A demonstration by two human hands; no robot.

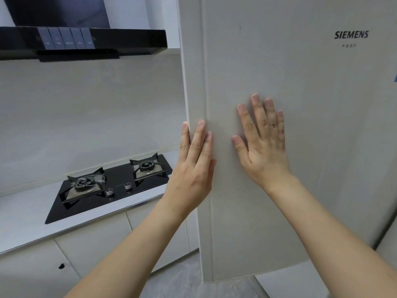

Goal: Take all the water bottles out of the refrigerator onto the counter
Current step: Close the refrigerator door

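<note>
The Siemens refrigerator door is pressed under the flat, spread fingers of the right hand. Its left edge is touched by the extended left hand. The counter and gas hob lie left of the fingers. Water bottles cannot be seen.

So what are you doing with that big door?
A person has both hands on the refrigerator door. The left hand has its fingers at the door's left edge, and the right hand lies flat and open against the front. No water bottles can be seen, and nothing shows of the inside. To the left, the counter beside the gas stove has no bottles on it, so none appear to have come out yet.
</note>
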